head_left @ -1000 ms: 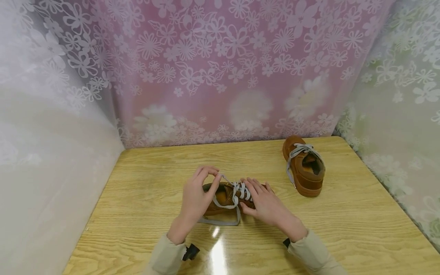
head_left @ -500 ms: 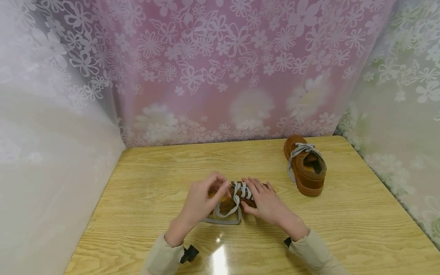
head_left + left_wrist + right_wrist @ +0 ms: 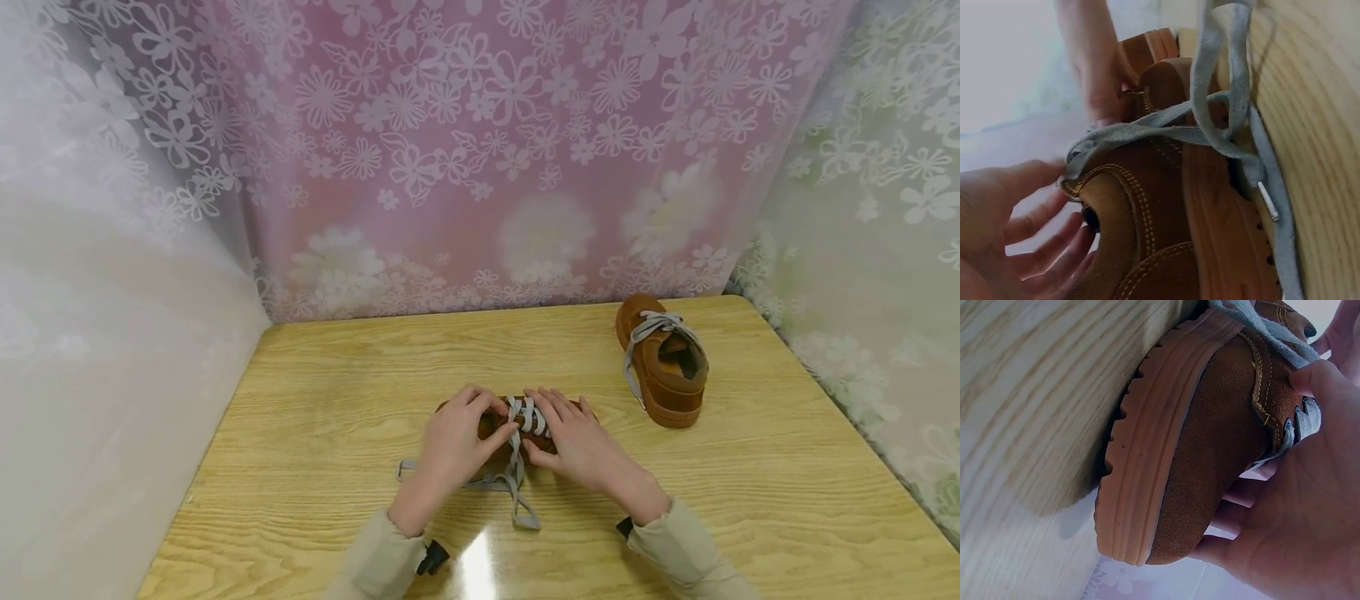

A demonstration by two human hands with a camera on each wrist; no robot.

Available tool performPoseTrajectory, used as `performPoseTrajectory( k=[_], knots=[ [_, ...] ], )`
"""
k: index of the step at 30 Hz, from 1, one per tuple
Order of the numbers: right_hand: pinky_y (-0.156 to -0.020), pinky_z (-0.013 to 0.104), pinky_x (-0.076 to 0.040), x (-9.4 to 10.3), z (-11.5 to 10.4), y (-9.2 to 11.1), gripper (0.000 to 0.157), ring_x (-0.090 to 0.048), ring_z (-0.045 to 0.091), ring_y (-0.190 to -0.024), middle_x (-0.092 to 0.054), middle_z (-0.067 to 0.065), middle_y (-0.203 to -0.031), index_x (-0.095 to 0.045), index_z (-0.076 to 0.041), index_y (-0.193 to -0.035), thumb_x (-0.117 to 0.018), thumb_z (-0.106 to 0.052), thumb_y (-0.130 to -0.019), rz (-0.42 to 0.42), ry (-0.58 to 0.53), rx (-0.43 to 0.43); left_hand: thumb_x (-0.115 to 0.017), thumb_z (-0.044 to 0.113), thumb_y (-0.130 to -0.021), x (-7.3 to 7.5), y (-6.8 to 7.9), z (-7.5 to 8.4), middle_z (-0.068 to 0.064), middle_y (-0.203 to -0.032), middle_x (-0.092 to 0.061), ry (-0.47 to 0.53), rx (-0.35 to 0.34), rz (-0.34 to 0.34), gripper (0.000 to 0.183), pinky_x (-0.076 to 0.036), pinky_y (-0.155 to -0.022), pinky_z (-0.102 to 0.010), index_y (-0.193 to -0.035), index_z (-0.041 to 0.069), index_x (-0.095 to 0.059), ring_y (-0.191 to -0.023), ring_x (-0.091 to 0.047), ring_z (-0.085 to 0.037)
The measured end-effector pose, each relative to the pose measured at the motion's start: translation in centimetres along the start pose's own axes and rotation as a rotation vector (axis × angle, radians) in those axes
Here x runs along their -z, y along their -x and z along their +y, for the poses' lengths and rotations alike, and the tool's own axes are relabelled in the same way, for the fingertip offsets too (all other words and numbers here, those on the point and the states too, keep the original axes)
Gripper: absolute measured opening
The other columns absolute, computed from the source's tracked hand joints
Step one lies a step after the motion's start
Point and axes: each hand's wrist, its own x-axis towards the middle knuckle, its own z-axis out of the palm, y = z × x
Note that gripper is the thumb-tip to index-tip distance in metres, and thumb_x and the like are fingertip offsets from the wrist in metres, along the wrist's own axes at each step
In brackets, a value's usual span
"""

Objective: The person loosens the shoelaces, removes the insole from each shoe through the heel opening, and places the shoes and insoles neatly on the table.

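Note:
A brown shoe [image 3: 1210, 425] with a tan sole lies crosswise before me, toe to the right, its sole on the table. My right hand [image 3: 581, 446] grips its front part, thumb on the near side and fingers over the far side. At the top of the lacing, my left hand [image 3: 457, 442] pinches the grey shoelace [image 3: 1129, 132] between thumb and forefinger, beside the shoe's opening. The other left fingers spread over the opening and hide part of the heel. Loose lace hangs down the near side, its metal tip [image 3: 1267, 201] by the table.
A second brown shoe [image 3: 678, 396], its grey laces tied, stands at the back right with its heel toward me. Under everything is a wood-grain table [image 3: 322, 383]. Floral curtains [image 3: 480, 167] enclose the back and both sides.
My left hand has moved right and down from above the opening to the top of the lacing. The lace end it held has dropped onto the near side. My right hand stays put.

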Motion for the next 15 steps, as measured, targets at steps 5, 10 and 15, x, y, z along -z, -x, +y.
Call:
performPoseTrajectory(
  k=[5,10,15],
  knots=[
    [-0.111,0.07,-0.028,-0.1,0.1,0.0,0.072,-0.036,0.043,-0.145,-0.039,0.023,-0.156,-0.034,-0.009,-0.158,-0.059,-0.045,-0.101,0.0,0.004,-0.004,-0.08,0.026,-0.09,-0.1,-0.8,-0.1,0.003,-0.096,-0.07,0.001,-0.035,0.035,0.009,-0.048,-0.057,-0.021,-0.093,0.021,-0.072,-0.071,-0.065,-0.012],
    [-0.111,0.069,-0.028,-0.2,0.1,-0.1,0.072,-0.036,0.042,-0.145,-0.04,0.023,-0.156,-0.034,-0.009,-0.158,-0.059,-0.045,-0.1,-0.004,0.016,-0.006,-0.076,0.024,-0.094,0.6,-2.8,0.1,0.005,-0.084,-0.074,-0.058,-0.028,0.071,0.009,-0.036,-0.044,-0.016,-0.095,0.019,-0.069,-0.055,-0.059,-0.007],
    [-0.111,0.07,-0.028,-0.1,0.1,-0.1,0.072,-0.036,0.042,-0.145,-0.041,0.024,-0.155,-0.035,-0.008,-0.157,-0.06,-0.044,-0.1,0.001,0.016,-0.003,-0.071,0.027,-0.097,0.9,-4.3,0.5,0.003,-0.091,-0.075,-0.06,-0.029,0.034,0.011,-0.042,-0.047,-0.018,-0.101,0.017,-0.07,-0.061,-0.064,-0.009]
  ],
)
